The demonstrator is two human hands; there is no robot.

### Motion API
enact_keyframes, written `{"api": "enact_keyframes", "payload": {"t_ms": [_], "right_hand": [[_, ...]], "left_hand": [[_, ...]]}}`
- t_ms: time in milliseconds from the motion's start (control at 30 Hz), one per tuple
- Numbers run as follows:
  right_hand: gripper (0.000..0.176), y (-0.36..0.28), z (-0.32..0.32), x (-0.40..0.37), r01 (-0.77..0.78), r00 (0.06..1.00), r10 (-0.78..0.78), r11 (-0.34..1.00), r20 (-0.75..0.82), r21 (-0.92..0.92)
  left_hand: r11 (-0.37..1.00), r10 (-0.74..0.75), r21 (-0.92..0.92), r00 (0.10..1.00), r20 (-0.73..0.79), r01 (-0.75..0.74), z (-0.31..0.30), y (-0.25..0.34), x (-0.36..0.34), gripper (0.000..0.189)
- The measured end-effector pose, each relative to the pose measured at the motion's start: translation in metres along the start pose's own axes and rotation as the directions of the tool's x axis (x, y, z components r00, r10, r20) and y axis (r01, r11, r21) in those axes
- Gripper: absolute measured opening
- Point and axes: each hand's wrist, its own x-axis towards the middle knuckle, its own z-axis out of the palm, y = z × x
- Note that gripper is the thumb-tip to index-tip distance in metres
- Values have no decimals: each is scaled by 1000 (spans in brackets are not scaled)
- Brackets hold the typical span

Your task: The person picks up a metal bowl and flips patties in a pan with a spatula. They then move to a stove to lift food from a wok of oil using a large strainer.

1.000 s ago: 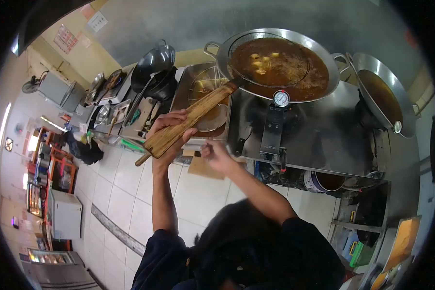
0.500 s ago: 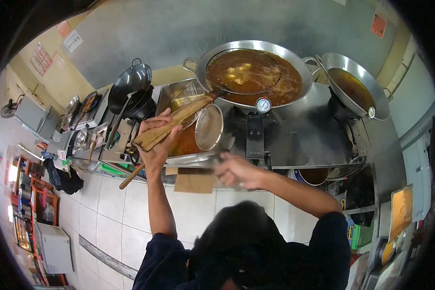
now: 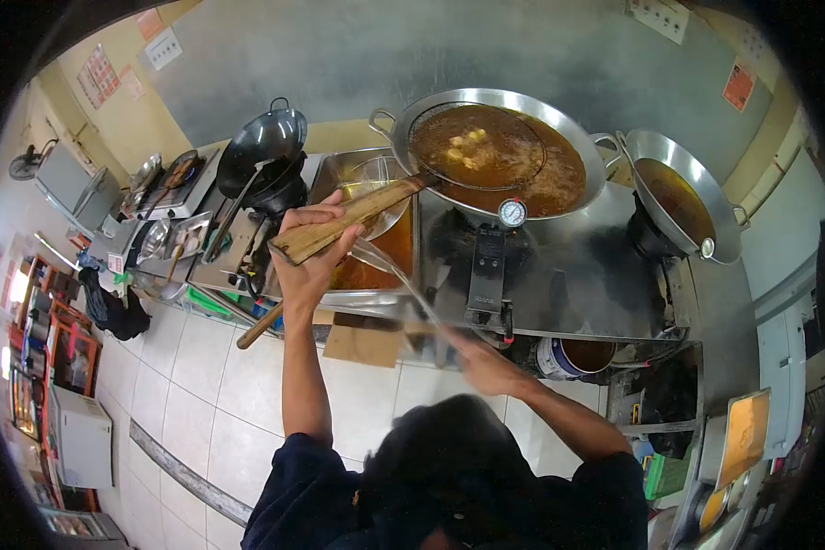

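My left hand (image 3: 308, 257) is wrapped round the thick wooden handle (image 3: 348, 220) of a wide wire strainer (image 3: 418, 122). The strainer rests in brown oil in the big two-handled wok (image 3: 495, 95), with pale yellow pieces (image 3: 468, 148) inside its ring. My right hand (image 3: 479, 360), slightly blurred, grips the handle of a metal ladle (image 3: 387, 260), which slants up to the left toward my left hand. Below the wooden handle, a rectangular metal tray (image 3: 416, 240) holds orange-brown liquid and a round sieve. A dial thermometer (image 3: 511, 213) sits at the wok's front rim.
A second wok of oil (image 3: 651, 147) stands at the right, a dark wok (image 3: 289, 128) at the left. Farther left is a stove (image 3: 208, 167) with pans. A black device (image 3: 488, 271) lies below the big wok. A bucket (image 3: 555, 357) sits beneath the counter.
The view has shifted, moving the scene slightly. My right hand has moved right and down relative to the counter, and the ladle now extends across the tray. My left hand still holds the wooden handle.
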Motion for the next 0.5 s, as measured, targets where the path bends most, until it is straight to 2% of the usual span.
{"api": "enact_keyframes", "payload": {"t_ms": [67,133,200,267,333,400,467,500], "right_hand": [[65,1,-5,-4,6,1000,-7,1000,-17,-22],[59,-18,-26,-15,-129,990,128,991,54,17],[58,-14,-41,-34,-83,996,81,996,42,37],[56,-25,-74,-64,52,998,-52,999,-27,-5],[56,-25,-110,-99,-1,1000,2,994,6,-109],[56,-42,-146,-137,-55,998,54,992,-12,-113],[53,-32,-163,-172,-17,988,-16,978,-155,-210],[53,-34,-171,-185,-21,987,-14,976,-158,-215]], "left_hand": [[1000,3,28,1000,-5,-3,1,1,-1,34],[1000,-3,31,1000,-20,4,2,0,-1,35],[999,-12,47,999,-31,13,1,2,-1,35],[998,-26,52,997,-77,30,2,-2,-3,36],[998,-25,57,996,-83,30,2,0,-4,36],[994,-11,106,996,-87,20,3,3,-4,36],[996,-13,82,993,-114,22,6,1,-5,36],[997,-20,68,990,-139,29,7,0,-5,36]]}}
